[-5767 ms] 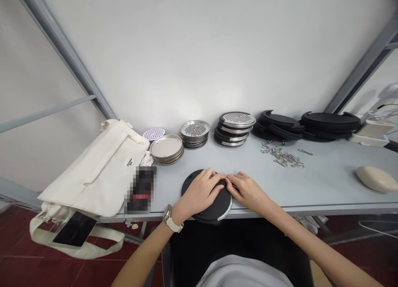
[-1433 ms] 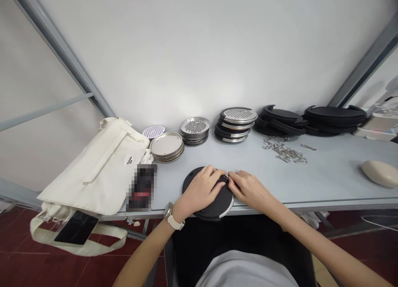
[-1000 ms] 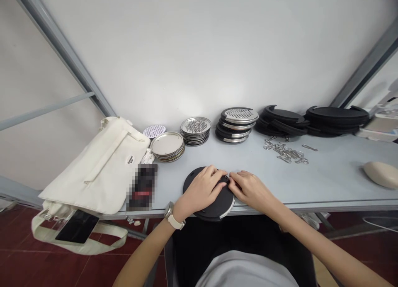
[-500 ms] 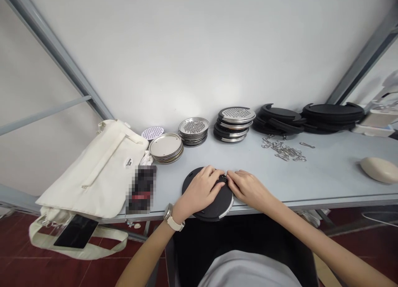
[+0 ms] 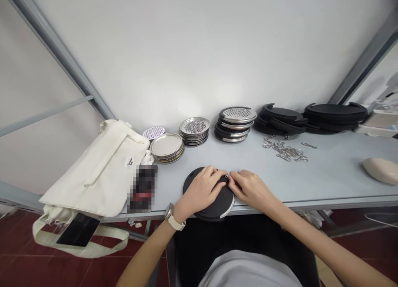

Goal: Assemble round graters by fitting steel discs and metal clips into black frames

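A round black disc [image 5: 214,204] with a silver rim along its lower right lies at the table's front edge. My left hand [image 5: 203,187] lies over the top of it, with curled fingers and thumb pressing the disc near a small slot. At the disc's right edge, my right hand [image 5: 248,186] is closed in a pinch. A bright bit of metal, seemingly a small clip [image 5: 226,176], shows at its fingertips; most of it is hidden. Several loose metal clips [image 5: 287,151] lie beyond my right hand.
Along the wall stand stacked metal grater discs [image 5: 195,126], plain metal discs [image 5: 167,145], assembled black-and-silver discs [image 5: 238,114] and black round holders [image 5: 281,114]. A white bag [image 5: 102,171] and a blurred-out dark item [image 5: 143,189] are left; a beige rounded object [image 5: 381,170] sits right.
The view has shifted very slightly. Both hands stay at the disc, and a glint of metal now shows at my right fingertips.
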Demonstrator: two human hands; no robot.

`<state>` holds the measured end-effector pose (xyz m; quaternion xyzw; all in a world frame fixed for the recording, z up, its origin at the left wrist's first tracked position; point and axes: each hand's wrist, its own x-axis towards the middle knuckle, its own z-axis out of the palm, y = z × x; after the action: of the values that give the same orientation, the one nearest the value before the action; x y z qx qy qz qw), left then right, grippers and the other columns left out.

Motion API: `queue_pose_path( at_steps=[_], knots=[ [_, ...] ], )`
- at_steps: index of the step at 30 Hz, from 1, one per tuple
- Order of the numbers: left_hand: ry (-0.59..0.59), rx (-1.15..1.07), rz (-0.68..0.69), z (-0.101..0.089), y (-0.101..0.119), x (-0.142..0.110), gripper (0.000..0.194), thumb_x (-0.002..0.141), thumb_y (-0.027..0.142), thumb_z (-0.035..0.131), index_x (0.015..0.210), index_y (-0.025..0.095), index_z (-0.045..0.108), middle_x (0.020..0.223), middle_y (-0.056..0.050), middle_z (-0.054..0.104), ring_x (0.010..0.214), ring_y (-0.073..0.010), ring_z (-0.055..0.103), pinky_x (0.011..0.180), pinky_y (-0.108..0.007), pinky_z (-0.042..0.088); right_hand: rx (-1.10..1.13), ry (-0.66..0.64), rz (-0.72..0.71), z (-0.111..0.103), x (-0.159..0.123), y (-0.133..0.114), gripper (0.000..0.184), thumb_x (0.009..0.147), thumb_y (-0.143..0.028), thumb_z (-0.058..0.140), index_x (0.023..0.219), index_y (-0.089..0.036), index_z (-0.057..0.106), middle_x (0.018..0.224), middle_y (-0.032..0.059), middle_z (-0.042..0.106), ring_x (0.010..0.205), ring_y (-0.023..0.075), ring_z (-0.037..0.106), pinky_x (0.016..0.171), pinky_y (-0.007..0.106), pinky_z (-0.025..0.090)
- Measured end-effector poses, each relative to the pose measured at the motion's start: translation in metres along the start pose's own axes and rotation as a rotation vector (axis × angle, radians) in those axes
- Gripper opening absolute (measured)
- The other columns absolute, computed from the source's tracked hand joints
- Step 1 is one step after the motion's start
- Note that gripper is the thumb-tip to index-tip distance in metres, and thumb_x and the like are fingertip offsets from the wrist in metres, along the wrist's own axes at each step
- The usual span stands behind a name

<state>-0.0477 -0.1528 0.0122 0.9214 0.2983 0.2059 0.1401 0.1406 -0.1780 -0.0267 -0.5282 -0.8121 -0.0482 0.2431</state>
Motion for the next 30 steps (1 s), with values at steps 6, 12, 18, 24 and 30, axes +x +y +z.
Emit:
queue_pose_path(
  at_steps=[6, 12, 18, 24, 30],
  knots=[
    [0.002, 0.003, 0.005, 0.0003, -0.0004, -0.0002, 0.023, 0.095, 0.025, 0.039, 0.115, 0.020, 0.049, 0.101, -0.006, 0.050, 0.097, -0.0200, 0.049, 0.088, -0.037, 0.043, 0.059, -0.043, 0.001, -0.0006, 0.0010, 0.0003, 0.025, 0.093, -0.021, 0.035, 0.071, -0.019, 0.048, 0.059, 0.0018, 0.053, 0.057, 0.0153, 0.050, 0.058, 0.026, 0.033],
    [-0.002, 0.012, 0.002, 0.0001, -0.0001, 0.0002, 0.022, 0.095, 0.024, 0.040, 0.114, 0.020, 0.049, 0.100, -0.006, 0.051, 0.097, -0.0196, 0.049, 0.089, -0.036, 0.042, 0.078, -0.078, 0.014, -0.0001, 0.0013, 0.0018, 0.024, 0.093, -0.021, 0.035, 0.074, -0.019, 0.049, 0.061, 0.0022, 0.054, 0.060, 0.0155, 0.051, 0.059, 0.026, 0.034],
    [-0.003, 0.015, 0.000, 0.0002, -0.0001, 0.0002, 0.021, 0.095, 0.024, 0.040, 0.113, 0.020, 0.049, 0.101, -0.005, 0.051, 0.097, -0.0194, 0.049, 0.089, -0.035, 0.042, 0.068, -0.086, 0.017, 0.0010, 0.0018, 0.0019, 0.024, 0.093, -0.021, 0.035, 0.074, -0.019, 0.049, 0.061, 0.0019, 0.054, 0.059, 0.0154, 0.051, 0.059, 0.026, 0.033],
    [0.000, 0.011, 0.007, 0.0008, -0.0007, 0.0001, 0.021, 0.095, 0.025, 0.039, 0.113, 0.020, 0.049, 0.100, -0.006, 0.051, 0.097, -0.0197, 0.049, 0.088, -0.036, 0.042, 0.041, -0.061, 0.012, 0.0015, 0.0007, 0.0017, 0.024, 0.093, -0.021, 0.036, 0.072, -0.019, 0.049, 0.060, 0.0017, 0.054, 0.059, 0.0153, 0.051, 0.059, 0.026, 0.032],
    [-0.002, 0.003, 0.010, 0.0009, -0.0009, 0.0002, 0.024, 0.095, 0.025, 0.039, 0.116, 0.020, 0.049, 0.102, -0.006, 0.051, 0.098, -0.0199, 0.049, 0.089, -0.036, 0.042, 0.027, -0.019, -0.001, 0.0015, -0.0004, 0.0013, 0.025, 0.091, -0.020, 0.038, 0.067, -0.019, 0.045, 0.056, 0.0002, 0.051, 0.055, 0.0142, 0.047, 0.058, 0.026, 0.031]
  ],
)
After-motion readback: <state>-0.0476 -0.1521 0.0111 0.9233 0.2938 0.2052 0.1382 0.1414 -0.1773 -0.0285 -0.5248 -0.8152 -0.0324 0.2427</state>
